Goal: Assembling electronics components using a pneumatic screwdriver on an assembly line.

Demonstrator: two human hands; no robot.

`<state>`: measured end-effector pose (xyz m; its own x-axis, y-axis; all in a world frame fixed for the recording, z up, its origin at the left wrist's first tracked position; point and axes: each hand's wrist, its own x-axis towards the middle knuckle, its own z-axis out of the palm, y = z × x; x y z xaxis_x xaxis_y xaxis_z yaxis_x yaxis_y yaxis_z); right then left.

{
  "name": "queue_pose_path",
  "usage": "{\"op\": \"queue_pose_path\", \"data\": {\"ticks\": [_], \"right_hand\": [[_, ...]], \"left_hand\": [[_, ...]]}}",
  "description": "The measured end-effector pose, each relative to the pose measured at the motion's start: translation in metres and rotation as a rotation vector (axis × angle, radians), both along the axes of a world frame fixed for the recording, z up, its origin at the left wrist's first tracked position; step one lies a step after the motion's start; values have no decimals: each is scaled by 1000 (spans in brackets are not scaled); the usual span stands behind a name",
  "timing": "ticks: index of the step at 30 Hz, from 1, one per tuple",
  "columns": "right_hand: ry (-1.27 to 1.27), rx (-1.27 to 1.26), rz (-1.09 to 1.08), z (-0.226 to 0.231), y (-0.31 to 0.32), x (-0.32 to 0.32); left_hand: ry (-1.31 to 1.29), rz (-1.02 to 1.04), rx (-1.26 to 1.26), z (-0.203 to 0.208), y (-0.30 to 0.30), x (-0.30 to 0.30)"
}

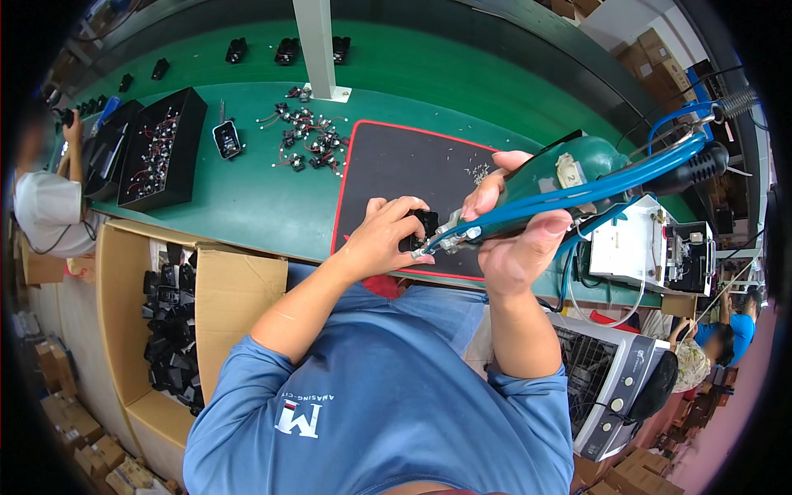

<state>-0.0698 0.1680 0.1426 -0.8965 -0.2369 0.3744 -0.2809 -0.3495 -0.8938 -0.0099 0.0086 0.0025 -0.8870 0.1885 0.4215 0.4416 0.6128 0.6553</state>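
A green power screwdriver (540, 175) with blue hoses (594, 181) along its body is gripped by my right hand (516, 260). The tool lies slanted, its metal tip end pointing down and left. My left hand (379, 239) pinches a small black plastic housing (427, 221) on the black mat (396, 165) with a red border. The screwdriver's tip meets the housing beside my left fingertips; the exact contact point is partly hidden. Small screws (477, 172) lie scattered on the mat, just beyond my right fingers.
Wired black assemblies (313, 136) lie left of the mat; a black bin (198, 148) holds more. A cardboard box (115, 330) of black parts stands at my left. A white machine (631, 243) is at right. Black housings (287, 51) sit along the green belt. Other people work at both sides.
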Motion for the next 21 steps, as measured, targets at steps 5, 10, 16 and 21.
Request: {"op": "queue_pose_path", "data": {"ticks": [5, 10, 16, 21], "right_hand": [[19, 22, 4, -2, 0, 0], [-7, -96, -6, -12, -1, 0], [-5, -38, -6, 4, -8, -8], [79, -194, 216, 65, 4, -23]], "left_hand": [[9, 0, 16, 0, 0, 0], [-10, 25, 39, -1, 2, -1], [-19, 6, 31, -3, -1, -4], [-63, 24, 147, -6, -3, 0]]}}
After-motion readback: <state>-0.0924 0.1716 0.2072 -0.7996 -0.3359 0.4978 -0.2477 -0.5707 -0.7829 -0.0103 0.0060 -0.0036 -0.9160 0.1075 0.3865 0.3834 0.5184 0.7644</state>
